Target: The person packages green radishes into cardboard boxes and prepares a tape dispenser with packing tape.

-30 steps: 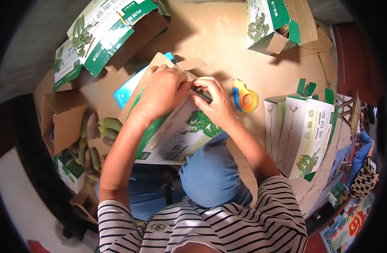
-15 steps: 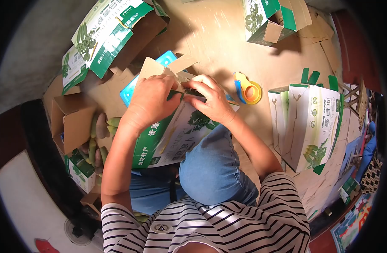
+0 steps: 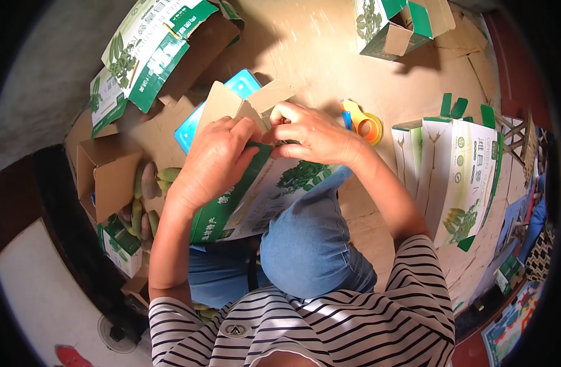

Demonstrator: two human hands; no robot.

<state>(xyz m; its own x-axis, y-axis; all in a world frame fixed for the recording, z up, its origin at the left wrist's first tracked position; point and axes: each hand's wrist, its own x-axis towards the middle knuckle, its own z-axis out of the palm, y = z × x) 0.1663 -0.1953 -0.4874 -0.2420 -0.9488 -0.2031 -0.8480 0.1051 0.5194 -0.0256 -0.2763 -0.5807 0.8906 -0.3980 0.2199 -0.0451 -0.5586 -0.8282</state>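
A white and green radish carton (image 3: pixel 262 199) is tilted against my knees, with its top away from me and brown flaps (image 3: pixel 222 105) standing up. My left hand (image 3: pixel 216 156) is closed around the green top edge on the left, thumb on the printed side. My right hand (image 3: pixel 311 133) pinches the same edge a little to the right, its fingers bent and partly over the opening. The inside of the carton is hidden by my hands and the flaps. Behind the carton lies a bright blue plastic item (image 3: pixel 189 129), partly covered.
A yellow, orange and blue tool (image 3: pixel 365 125) lies right of my right hand. Printed cartons stand at upper left (image 3: pixel 149 55), upper right (image 3: pixel 393 37) and right (image 3: pixel 458 177). Left are an open brown box (image 3: pixel 106 180) and several green and purplish radishes (image 3: pixel 149 183).
My right hand has shifted slightly right and turned, its fingers now more curled at the carton's edge. My left hand has moved slightly down and left, still on the edge.
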